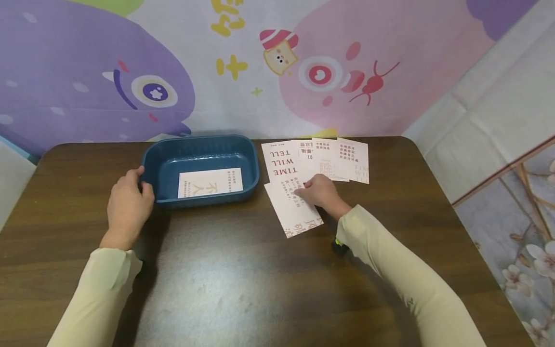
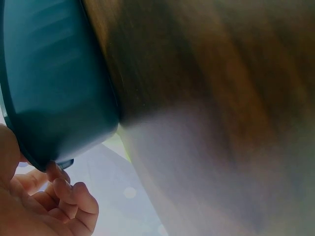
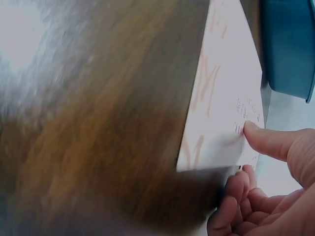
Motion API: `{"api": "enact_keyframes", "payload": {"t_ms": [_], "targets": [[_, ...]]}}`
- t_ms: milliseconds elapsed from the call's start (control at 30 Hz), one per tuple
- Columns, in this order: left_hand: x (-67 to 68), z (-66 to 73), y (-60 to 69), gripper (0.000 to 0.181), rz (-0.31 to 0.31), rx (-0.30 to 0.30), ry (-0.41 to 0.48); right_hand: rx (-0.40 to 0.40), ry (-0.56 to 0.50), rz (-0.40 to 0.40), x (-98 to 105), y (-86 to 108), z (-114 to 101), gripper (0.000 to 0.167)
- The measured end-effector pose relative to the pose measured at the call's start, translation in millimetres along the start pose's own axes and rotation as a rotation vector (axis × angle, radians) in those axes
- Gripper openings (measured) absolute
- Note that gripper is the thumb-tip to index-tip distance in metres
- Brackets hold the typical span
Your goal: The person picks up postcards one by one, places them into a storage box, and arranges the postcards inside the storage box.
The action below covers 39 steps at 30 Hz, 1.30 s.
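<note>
My left hand (image 1: 129,207) grips the left end of a blue tub (image 1: 200,200), its thumb and fingers at the rim; the left wrist view shows the fingers (image 2: 74,194) curled at the tub's edge (image 2: 59,88). Inside the tub lies a white card (image 1: 210,183) with gold and dark print. My right hand (image 1: 322,193) pinches the upper right part of another printed card (image 1: 292,209). In the right wrist view the thumb (image 3: 268,142) lies on that card's face (image 3: 221,93), with the other fingers curled at its edge.
Several printed cards lie in an overlapping row at the back right, among them one with red capitals (image 1: 282,159) and a rightmost one (image 1: 356,166). A patterned cloth (image 1: 243,106) hangs behind the wooden table (image 1: 217,279). A dark object (image 1: 339,247) shows beneath the right cuff.
</note>
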State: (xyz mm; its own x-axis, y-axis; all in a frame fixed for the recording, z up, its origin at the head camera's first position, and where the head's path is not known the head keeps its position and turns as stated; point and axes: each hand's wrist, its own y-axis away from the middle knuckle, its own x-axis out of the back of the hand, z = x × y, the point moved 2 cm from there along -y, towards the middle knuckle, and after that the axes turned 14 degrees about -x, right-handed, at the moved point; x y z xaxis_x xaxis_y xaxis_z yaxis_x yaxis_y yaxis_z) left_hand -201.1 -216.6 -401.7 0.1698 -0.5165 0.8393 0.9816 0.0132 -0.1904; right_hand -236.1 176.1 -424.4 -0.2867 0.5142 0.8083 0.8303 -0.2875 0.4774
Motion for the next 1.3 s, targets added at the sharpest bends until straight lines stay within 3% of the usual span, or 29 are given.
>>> {"api": "enact_keyframes", "payload": {"t_ms": [167, 533, 867, 1067, 1300], "targets": [[0.2, 1.1, -0.3, 0.047, -0.002, 0.0, -0.002, -0.016, -0.066, -0.031, 4, -0.5, -2, 0.04], [1.2, 1.0, -2.0, 0.047, 0.012, -0.007, -0.004, -0.017, -0.132, -0.06, 11, 4.4, -5, 0.03], [0.6, 2.0, -0.9, 0.046, 0.012, -0.011, 0.001, 0.221, -0.075, -0.003, 36, 9.2, -7, 0.031], [1.1, 2.6, -0.3, 0.047, -0.002, -0.004, 0.0, 0.305, -0.034, -0.028, 57, 11.7, -15, 0.028], [1.5, 2.3, 0.3, 0.047, -0.011, 0.001, 0.0, 0.382, -0.077, -0.057, 66, 17.5, -29, 0.027]]}}
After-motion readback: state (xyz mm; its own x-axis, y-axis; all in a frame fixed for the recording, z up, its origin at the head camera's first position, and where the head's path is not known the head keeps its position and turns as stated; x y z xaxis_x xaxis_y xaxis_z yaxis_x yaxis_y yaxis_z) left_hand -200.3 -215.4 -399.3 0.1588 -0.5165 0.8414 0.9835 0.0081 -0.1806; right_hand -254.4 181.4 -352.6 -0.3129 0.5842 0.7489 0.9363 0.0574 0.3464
